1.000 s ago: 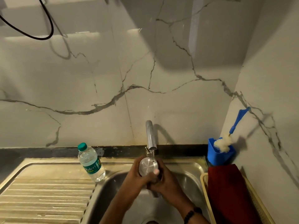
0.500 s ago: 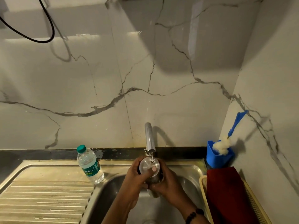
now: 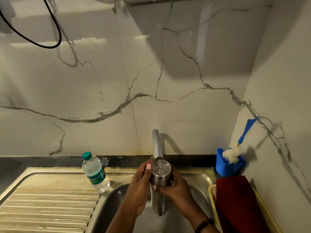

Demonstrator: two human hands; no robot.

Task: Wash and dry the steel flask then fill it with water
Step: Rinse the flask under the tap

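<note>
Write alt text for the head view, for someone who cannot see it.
Two hands, left and right, hold a steel flask under a running tap over a sink. A water bottle stands to the left; a blue brush holder and a red cloth sit to the right.

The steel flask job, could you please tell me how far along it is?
Nothing looks finished yet. In hand is the washing: both hands, left and right, hold the steel flask over the sink under the tap, whose water runs onto its flat end. Left to do: drying, perhaps with the red cloth at the right, then filling it with water.
</note>
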